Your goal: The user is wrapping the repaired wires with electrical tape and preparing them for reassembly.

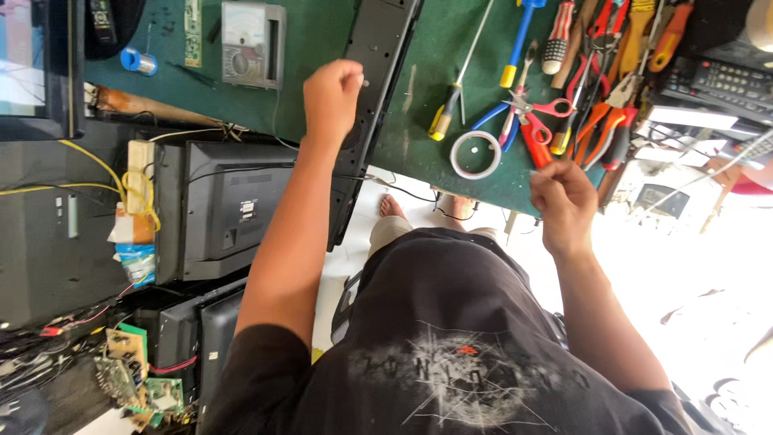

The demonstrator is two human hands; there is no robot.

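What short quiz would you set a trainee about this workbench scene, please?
1. Multiple choice: the left hand, closed in a fist, rests on which thing? A) a long black panel; B) a soldering iron; C) a cardboard box.
2. True or false: the analog meter lies among the pile of hand tools.
3. Short answer: which ring-shaped thing lies on the green mat just left of the right hand?

Key
1. A.
2. False: the meter lies apart from the tools, on the far side of the black panel.
3. The white tape roll.
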